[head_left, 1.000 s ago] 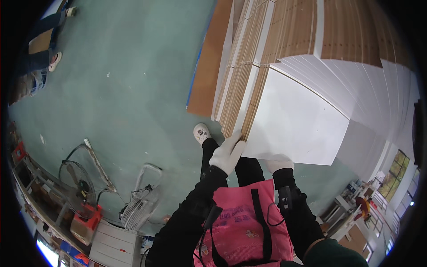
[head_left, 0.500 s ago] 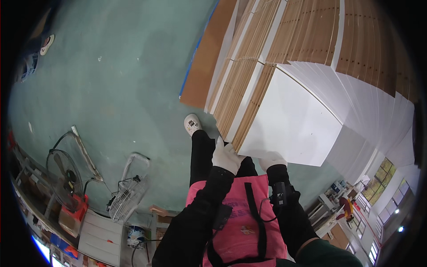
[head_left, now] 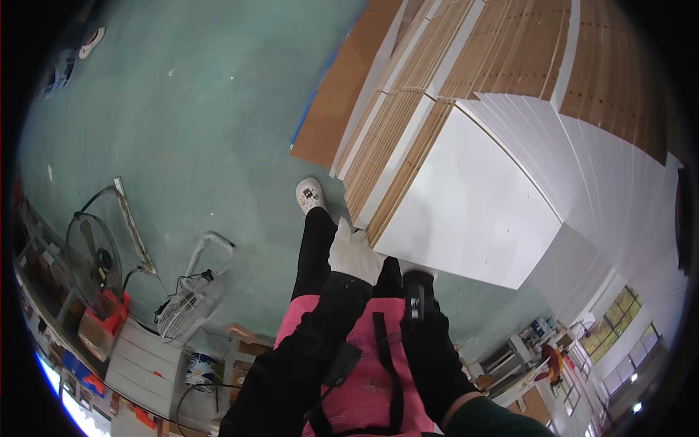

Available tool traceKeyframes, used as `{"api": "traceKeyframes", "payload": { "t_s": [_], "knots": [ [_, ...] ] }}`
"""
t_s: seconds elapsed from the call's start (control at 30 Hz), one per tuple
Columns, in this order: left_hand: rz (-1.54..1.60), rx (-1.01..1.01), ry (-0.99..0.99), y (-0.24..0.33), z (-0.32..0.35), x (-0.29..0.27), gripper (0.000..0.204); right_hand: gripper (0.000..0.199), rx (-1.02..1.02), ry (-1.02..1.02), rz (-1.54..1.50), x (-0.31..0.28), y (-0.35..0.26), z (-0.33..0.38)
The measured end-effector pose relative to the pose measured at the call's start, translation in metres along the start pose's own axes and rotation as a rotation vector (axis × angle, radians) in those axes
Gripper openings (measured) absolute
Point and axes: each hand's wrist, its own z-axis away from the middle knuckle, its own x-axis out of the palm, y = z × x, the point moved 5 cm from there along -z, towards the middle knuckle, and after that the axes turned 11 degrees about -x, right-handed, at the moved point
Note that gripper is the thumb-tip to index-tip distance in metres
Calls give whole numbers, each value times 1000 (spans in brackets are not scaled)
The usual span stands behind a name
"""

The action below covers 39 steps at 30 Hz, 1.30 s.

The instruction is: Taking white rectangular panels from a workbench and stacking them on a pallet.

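A white panel (head_left: 466, 207) lies at the near face of a tall stack of panels that have drilled brown edges (head_left: 408, 178). My left hand (head_left: 354, 256), in a white glove, is at the panel's near left corner, its fingers bent round the edge and the thumb pointing up beside the brown edges. At the panel's lower edge is my right hand (head_left: 435, 274). Only a sliver of its glove shows past the dark cuff, and its fingers are hidden. A pink apron (head_left: 364, 364) with black straps covers my front.
A brown board (head_left: 328, 116) with a blue edge leans at the stack's left. On the green floor at left stand a round fan (head_left: 95, 255) and a fallen wire fan guard (head_left: 195, 309). Another person's shoe (head_left: 92, 42) shows at upper left. Behind at right is a cluttered workbench (head_left: 520, 357).
My right hand has slipped left and further out of sight at the panel's lower edge. My left hand stays at the corner. The whole view has shifted slightly.
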Motion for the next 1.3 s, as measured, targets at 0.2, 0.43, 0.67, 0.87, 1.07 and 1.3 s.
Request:
{"api": "traceKeyframes", "payload": {
  "t_s": [0.2,0.43,0.67,0.87,1.07,1.3],
  "knots": [
    [203,-59,106,7,24,28,68,71,-126,194,114,-14,-64,-24],
    [-291,91,42,14,-2,-34,50,70,-117,196,172,31,-68,43],
    [53,69,124,15,22,-2,56,68,-124,232,150,21,-83,26],
    [122,-89,126,-7,26,28,77,66,-87,210,191,18,-60,30],
    [-229,-6,250,-5,29,48,69,65,-109,278,190,-40,-58,-37],
    [320,-121,42,-9,38,51,85,63,-84,228,216,18,-49,25]
  ]
}}
